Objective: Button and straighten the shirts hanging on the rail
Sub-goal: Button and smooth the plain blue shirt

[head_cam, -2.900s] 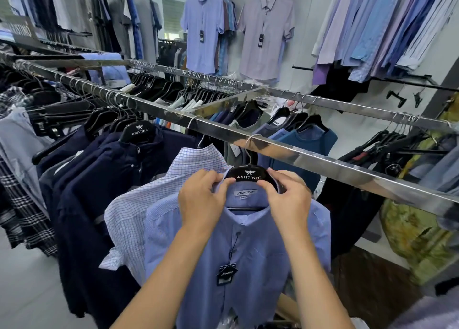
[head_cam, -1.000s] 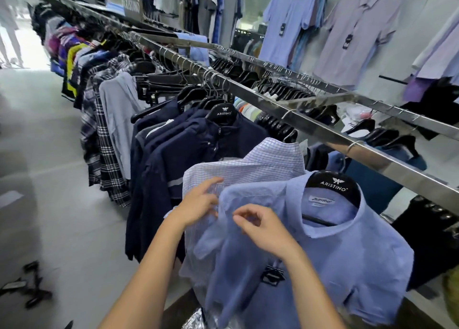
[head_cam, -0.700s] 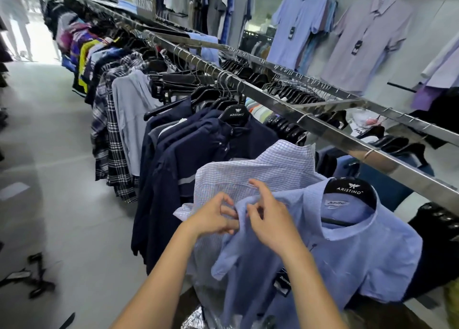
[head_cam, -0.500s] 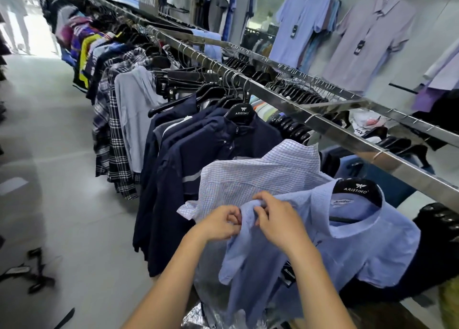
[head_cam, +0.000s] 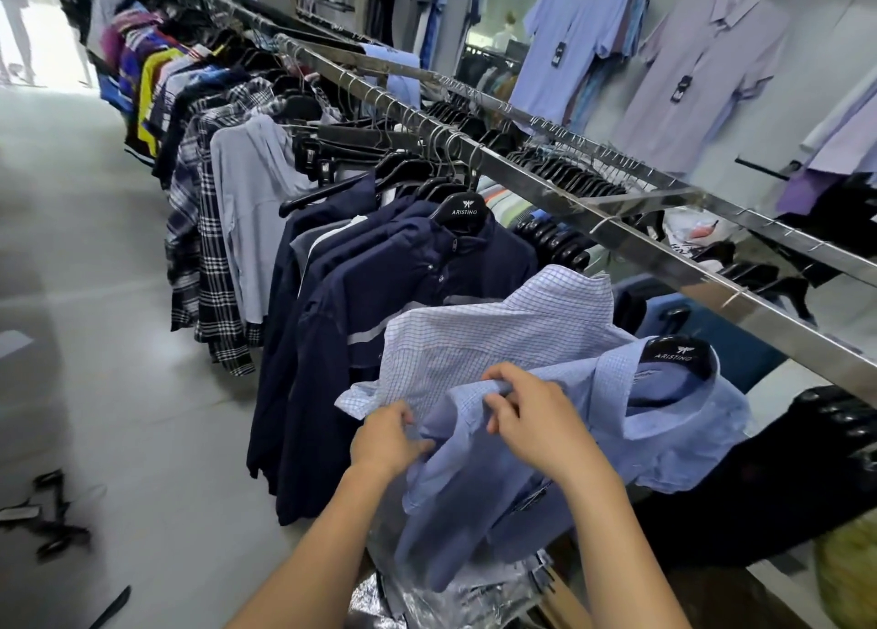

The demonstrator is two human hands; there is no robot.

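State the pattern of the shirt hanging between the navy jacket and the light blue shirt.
The checked shirt is white with fine blue grid lines; head view.

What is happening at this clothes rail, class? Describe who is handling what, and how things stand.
A person stands at a shop rail, working on a light blue shirt that hangs from a black hanger. The left hand pinches the fabric near the sleeve, and the right hand curls its fingers over a fold at the shoulder. A white checked shirt hangs just behind it, then navy jackets. Whether the front is buttoned cannot be seen from here.
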